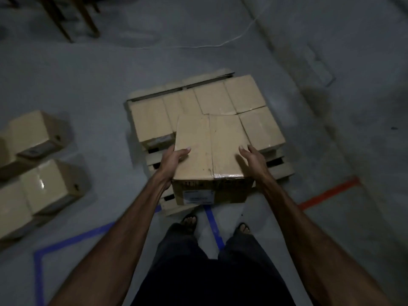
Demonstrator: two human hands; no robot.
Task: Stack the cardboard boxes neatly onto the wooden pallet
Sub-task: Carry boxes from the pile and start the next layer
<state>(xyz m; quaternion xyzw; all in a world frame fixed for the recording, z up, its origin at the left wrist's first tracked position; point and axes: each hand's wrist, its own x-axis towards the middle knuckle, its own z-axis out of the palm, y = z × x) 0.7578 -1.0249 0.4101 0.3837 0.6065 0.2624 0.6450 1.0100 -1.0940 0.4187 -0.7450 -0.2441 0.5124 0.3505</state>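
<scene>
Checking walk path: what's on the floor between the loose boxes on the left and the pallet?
In the head view, only bare grey floor lies between the loose boxes and the pallet; the blue tape runs nearer the person.

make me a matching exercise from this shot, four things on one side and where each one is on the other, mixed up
Things:
1. held box
2. wooden pallet
3. loose boxes
4. orange tape

Places:
A. on the floor, right of the pallet's near corner
B. on the floor at far left
C. between the left hand and right hand
D. under the stacked boxes

Pairs: 1-C, 2-D, 3-B, 4-A
</scene>
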